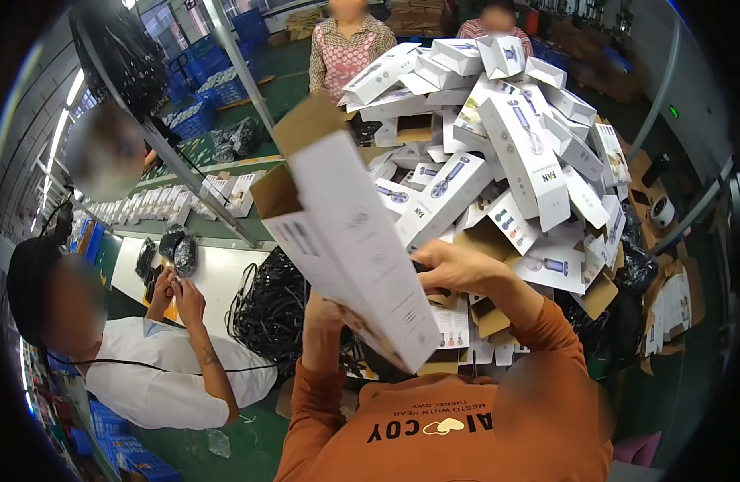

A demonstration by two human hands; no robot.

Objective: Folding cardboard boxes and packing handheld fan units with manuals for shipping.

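the right hand (450, 269), centre of the frame, curls over the right edge of a long white carton (350, 241) with open brown flaps at its upper end, gripping it. the left hand (322, 309), just below and left, sits mostly behind the carton's underside; i cannot tell its grip. the carton tilts from upper left down to lower right. behind it, in the upper right, a heap of white boxes (506, 136) with blue-grey product pictures rises high. a tangle of black cables (265, 309) lies left of centre on the surface (217, 277), where another person's hands (177, 293) work.
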